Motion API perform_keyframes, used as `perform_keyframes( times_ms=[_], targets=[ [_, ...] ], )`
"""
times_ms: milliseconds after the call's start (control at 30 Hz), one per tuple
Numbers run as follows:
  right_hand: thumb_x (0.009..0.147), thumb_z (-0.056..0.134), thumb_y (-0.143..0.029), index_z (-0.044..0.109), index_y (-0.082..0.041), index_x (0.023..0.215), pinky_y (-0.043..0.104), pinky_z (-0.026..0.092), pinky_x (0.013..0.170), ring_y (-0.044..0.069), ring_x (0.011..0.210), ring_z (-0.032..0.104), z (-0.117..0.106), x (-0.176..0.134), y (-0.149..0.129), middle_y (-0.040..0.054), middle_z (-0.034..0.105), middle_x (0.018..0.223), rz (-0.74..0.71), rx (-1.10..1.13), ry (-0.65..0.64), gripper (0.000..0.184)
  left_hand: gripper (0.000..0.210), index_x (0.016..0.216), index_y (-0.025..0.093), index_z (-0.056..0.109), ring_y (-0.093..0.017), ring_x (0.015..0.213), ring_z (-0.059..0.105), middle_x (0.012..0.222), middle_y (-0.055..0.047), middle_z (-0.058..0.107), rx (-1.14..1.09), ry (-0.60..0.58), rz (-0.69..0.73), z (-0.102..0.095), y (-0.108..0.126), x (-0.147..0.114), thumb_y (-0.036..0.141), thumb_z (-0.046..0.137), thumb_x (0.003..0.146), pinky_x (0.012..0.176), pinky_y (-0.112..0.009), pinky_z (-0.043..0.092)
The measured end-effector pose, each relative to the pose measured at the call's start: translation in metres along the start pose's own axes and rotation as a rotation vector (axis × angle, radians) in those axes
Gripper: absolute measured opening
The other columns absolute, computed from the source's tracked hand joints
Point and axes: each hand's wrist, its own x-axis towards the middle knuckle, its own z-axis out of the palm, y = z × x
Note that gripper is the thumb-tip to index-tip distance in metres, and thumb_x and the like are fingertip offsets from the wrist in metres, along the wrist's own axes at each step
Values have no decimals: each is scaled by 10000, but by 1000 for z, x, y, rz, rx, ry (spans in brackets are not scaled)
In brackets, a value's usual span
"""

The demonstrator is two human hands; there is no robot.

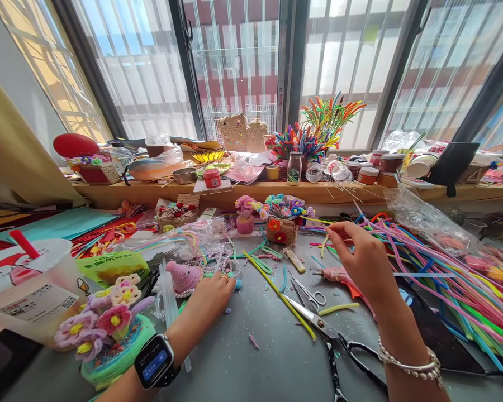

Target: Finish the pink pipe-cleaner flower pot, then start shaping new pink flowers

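Observation:
My right hand (358, 262) is raised over the table's right half, thumb and forefinger pinched at the end of a thin yellow pipe cleaner (316, 220). That stem runs left towards a small woven basket (281, 230) of fuzzy flowers. My left hand (212, 293) is low on the table, its fingers curled down beside a pink crocheted figure (185, 277) and pearl strands (209, 255); what they grip is hidden. Large scissors (314, 319) lie open between my hands, with smaller scissors (312, 293) behind them. A pink glue gun (337, 274) lies below my right hand.
Pipe cleaners (440, 268) are heaped at the right. A drink cup (29, 290) and a flower pot ornament (117, 349) stand at the left. Clear glue sticks (170, 293) lie by my left wrist. Jars (294, 168) and craft supplies crowd the windowsill (151, 195).

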Motion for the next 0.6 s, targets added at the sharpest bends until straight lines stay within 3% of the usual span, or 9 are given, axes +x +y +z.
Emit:
perform_keyframes(
  times_ms=[600],
  targets=[
    [810,467,-230,598,-159,806,292,452,647,171,664,596,1,0,2,56,658,773,-22,-18,13,148,266,919,123,595,-269,841,599,875,-118,653,-4,-8,15,5,-1,1,17,407,765,664,-347,445]
  ],
)
